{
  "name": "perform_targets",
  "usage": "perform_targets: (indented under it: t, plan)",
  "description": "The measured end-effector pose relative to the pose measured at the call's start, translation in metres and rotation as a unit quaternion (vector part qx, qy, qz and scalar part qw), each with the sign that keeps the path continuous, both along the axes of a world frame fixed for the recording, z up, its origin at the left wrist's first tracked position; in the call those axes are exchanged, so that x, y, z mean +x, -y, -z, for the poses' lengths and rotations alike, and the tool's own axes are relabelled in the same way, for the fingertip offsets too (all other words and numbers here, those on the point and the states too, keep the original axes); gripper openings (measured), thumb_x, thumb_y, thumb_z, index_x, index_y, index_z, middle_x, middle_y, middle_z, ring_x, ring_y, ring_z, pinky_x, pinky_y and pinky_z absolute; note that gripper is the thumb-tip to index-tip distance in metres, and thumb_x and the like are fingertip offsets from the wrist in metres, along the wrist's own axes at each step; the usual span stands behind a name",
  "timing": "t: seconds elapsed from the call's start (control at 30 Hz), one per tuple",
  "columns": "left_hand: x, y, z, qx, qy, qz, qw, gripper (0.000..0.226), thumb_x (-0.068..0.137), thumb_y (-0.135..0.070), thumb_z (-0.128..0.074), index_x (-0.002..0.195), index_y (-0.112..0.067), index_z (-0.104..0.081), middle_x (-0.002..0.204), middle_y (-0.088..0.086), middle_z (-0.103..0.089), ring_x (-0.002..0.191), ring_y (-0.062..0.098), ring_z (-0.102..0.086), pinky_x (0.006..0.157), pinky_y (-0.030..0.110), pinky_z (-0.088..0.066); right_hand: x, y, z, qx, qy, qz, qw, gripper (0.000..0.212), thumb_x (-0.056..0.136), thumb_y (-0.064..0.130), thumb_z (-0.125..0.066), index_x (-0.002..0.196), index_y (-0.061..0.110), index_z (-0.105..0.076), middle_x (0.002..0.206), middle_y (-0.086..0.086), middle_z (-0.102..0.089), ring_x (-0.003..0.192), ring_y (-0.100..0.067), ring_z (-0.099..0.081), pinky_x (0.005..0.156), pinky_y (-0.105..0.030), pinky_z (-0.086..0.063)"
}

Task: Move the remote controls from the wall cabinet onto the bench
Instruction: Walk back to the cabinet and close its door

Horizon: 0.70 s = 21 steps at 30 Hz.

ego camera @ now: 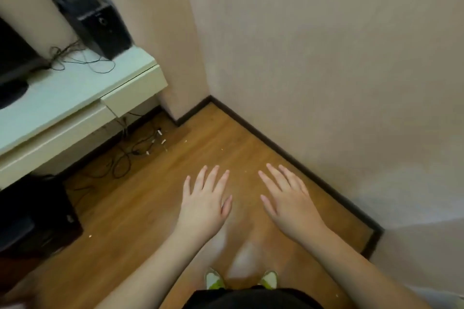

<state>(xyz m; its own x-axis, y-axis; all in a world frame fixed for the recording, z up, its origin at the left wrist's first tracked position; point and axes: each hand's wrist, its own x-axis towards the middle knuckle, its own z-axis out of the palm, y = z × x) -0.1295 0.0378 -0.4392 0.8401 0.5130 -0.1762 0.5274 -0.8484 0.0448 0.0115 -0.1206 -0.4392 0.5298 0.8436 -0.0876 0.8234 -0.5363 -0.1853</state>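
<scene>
Wooden floor (pixel 155 208), in a warm brown colour, lies under both of my hands. My left hand (pixel 204 202) is stretched out with the palm down, the fingers straight and a little spread, and it grasps nothing. My right hand (pixel 288 202) is beside it, apart from it, also flat with released fingers and nothing inside. Both hands hang in the air above the floor and touch nothing.

At my left side there is a white cabinet (pixel 75 105) fixed on the wall, with a drawer front (pixel 135 91) that stands out a little from the rest. On its top I see a black speaker (pixel 100 25), standing tilted in the picture, with thin dark cables (pixel 80 60) lying in loops next to it. A dark screen (pixel 15 60) is at the left edge, only partly in view. Remote controls I cannot find anywhere in the view; maybe they are inside the cabinet, but I cannot tell.

Under the cabinet more cables (pixel 140 148) lie on the floor, with small white pieces among them. A black box (pixel 32 213) stands on the floor at lower left. Below my arms I see the tips of my shoes (pixel 216 280), white and yellow-green. Beige wall (pixel 326 57) fills the right side.
</scene>
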Motion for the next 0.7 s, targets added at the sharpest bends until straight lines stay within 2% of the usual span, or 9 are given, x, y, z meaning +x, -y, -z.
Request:
perform_targets:
  t: [0.07,0.13,0.27,0.37,0.47,0.6,0.7]
  plan:
    - [-0.023,-0.016,-0.003,-0.001,0.017,-0.043,0.999,0.061,0.093,-0.055,-0.034,0.149,-0.030,-0.029,0.157,0.001,-0.031,0.146,0.026,-0.024,0.114,0.054,-0.023,-0.009,-0.030,-0.002,0.002,0.010,-0.039,0.999,0.053,0.094,0.046,-0.039,0.143,0.026,-0.040,0.150,0.000,-0.040,0.139,-0.023,-0.034,0.111,-0.039,-0.028]
    - [-0.045,-0.031,-0.007,-0.004,0.023,-0.076,0.997,0.061,0.094,-0.053,-0.033,0.150,-0.030,-0.026,0.158,0.001,-0.027,0.147,0.025,-0.021,0.115,0.054,-0.023,-0.020,-0.059,-0.003,0.004,0.013,-0.077,0.997,0.054,0.095,0.046,-0.039,0.145,0.026,-0.037,0.152,0.001,-0.037,0.141,-0.022,-0.030,0.112,-0.038,-0.024]
    - [-0.096,-0.059,-0.011,0.008,0.036,-0.128,0.991,0.062,0.096,-0.055,-0.028,0.152,-0.033,-0.013,0.161,-0.003,-0.015,0.149,0.022,-0.007,0.118,0.052,-0.012,-0.054,-0.113,-0.009,0.023,0.004,-0.130,0.991,0.055,0.096,0.046,-0.037,0.148,0.027,-0.030,0.155,0.002,-0.029,0.145,-0.021,-0.021,0.115,-0.038,-0.017]
    - [-0.130,-0.074,-0.015,0.021,0.033,-0.172,0.984,0.062,0.097,-0.054,-0.029,0.152,-0.031,-0.016,0.161,-0.002,-0.017,0.149,0.023,-0.009,0.117,0.055,-0.013,-0.081,-0.141,-0.015,0.031,-0.016,-0.163,0.986,0.057,0.097,0.049,-0.032,0.150,0.030,-0.022,0.158,0.005,-0.020,0.147,-0.019,-0.011,0.116,-0.039,-0.011]
    - [-0.153,-0.087,-0.021,0.029,0.042,-0.211,0.976,0.062,0.096,-0.055,-0.029,0.152,-0.031,-0.019,0.161,-0.001,-0.020,0.149,0.023,-0.012,0.116,0.056,-0.016,-0.104,-0.163,-0.023,0.047,-0.012,-0.187,0.981,0.056,0.097,0.048,-0.032,0.150,0.031,-0.022,0.158,0.006,-0.020,0.147,-0.017,-0.010,0.116,-0.037,-0.009]
    - [-0.173,-0.104,-0.023,0.026,0.053,-0.225,0.973,0.062,0.095,-0.058,-0.027,0.152,-0.032,-0.018,0.161,-0.002,-0.019,0.149,0.022,-0.011,0.116,0.055,-0.013,-0.120,-0.184,-0.028,0.041,-0.002,-0.206,0.978,0.056,0.098,0.049,-0.031,0.150,0.032,-0.021,0.159,0.008,-0.017,0.147,-0.016,-0.007,0.116,-0.035,-0.004]
    - [-0.182,-0.111,-0.026,0.037,0.068,-0.232,0.970,0.063,0.094,-0.058,-0.031,0.151,-0.031,-0.025,0.159,0.000,-0.026,0.148,0.024,-0.017,0.115,0.056,-0.018,-0.124,-0.192,-0.031,0.035,0.010,-0.214,0.976,0.056,0.098,0.050,-0.030,0.150,0.033,-0.019,0.159,0.008,-0.015,0.147,-0.016,-0.006,0.115,-0.035,-0.003]
